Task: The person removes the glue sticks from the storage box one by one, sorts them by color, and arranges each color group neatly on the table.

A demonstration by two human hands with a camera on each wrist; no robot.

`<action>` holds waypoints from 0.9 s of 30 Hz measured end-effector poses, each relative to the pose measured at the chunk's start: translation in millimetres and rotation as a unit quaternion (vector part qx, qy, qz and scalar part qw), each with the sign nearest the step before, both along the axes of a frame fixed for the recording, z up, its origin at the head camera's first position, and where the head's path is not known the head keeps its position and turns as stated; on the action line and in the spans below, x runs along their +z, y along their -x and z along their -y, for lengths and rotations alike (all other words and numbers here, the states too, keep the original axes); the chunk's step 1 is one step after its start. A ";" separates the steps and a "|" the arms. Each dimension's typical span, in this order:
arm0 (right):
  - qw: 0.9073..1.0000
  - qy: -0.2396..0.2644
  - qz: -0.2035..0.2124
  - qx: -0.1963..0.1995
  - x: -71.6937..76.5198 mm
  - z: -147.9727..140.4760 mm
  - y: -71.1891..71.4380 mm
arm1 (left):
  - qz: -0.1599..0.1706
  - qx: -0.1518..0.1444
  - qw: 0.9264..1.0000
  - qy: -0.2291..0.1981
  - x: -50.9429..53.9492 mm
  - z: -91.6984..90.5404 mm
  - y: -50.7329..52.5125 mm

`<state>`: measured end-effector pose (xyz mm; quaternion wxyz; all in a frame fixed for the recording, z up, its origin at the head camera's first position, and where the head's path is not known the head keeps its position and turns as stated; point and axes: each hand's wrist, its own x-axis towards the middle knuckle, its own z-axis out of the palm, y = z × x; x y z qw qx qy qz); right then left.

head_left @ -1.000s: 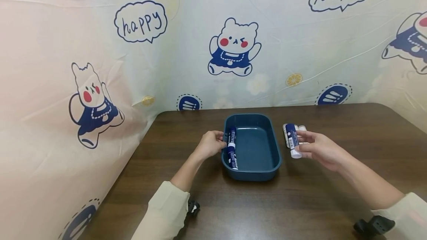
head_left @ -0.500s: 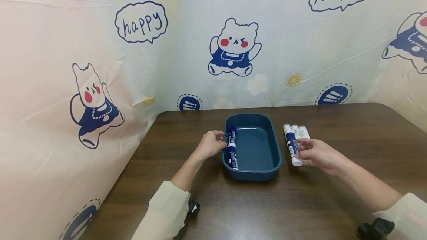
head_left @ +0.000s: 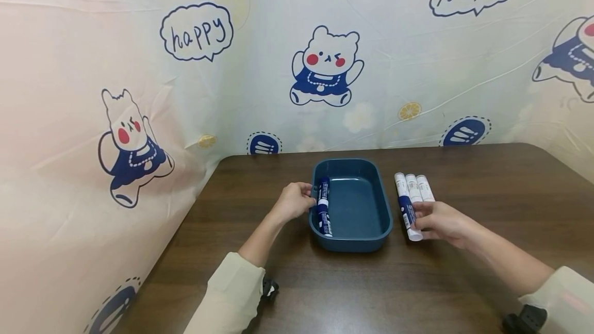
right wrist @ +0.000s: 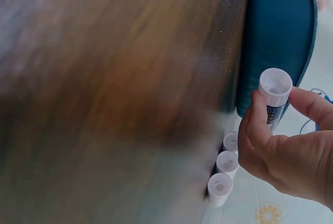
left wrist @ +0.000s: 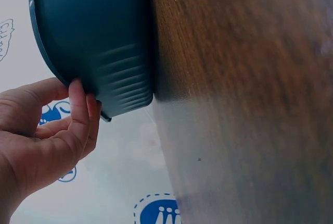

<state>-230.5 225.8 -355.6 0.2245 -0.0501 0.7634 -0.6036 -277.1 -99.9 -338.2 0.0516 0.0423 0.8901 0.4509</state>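
My left hand (head_left: 292,201) pinches the left rim of the blue tray (head_left: 357,244); the left wrist view has thumb and fingers on that rim (left wrist: 49,60). Inside the tray, two blue markers (head_left: 323,210) lie end to end along the left wall. My right hand (head_left: 444,224) grips a blue-and-white stick (head_left: 407,213) by its near part, to the right of the tray. In the right wrist view its hollow white end (right wrist: 276,83) points toward the camera, between thumb and fingers. Three white-ended sticks (right wrist: 227,161) lie side by side on the table just beyond.
The brown wooden table (head_left: 362,293) reaches back to a printed cloth (head_left: 260,66) hanging behind it and along the left side. Black devices are strapped at both wrists, by the light sleeves.
My right hand has drawn the blue-and-white stick toward me, and the three white-ended ones behind it show more fully. The left hand and the tray have hardly moved.
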 end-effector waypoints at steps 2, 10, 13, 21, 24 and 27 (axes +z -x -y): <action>1.000 -0.003 0.003 0.001 -1.8 -0.8 0.0 | 0.000 -0.002 1.000 0.000 0.0 0.0 0.1; 1.000 -0.020 0.011 0.000 -4.7 -3.7 -0.1 | -0.001 -0.003 1.000 0.002 -0.3 -0.5 -0.1; 0.999 -0.031 0.010 0.000 -4.3 -3.6 -1.1 | -0.003 -0.003 1.000 0.003 -0.7 -0.7 0.4; 0.999 -0.042 -0.004 -0.001 -6.4 -1.0 -2.9 | -0.006 -0.002 1.000 0.005 -0.9 -0.5 0.7; 0.999 -0.049 -0.007 -0.003 -7.0 -0.2 -2.5 | -0.005 -0.001 1.000 0.006 -0.7 0.0 0.6; 0.998 -0.057 -0.011 -0.006 -7.3 0.8 -1.6 | -0.004 -0.001 1.000 0.006 -0.4 0.3 0.4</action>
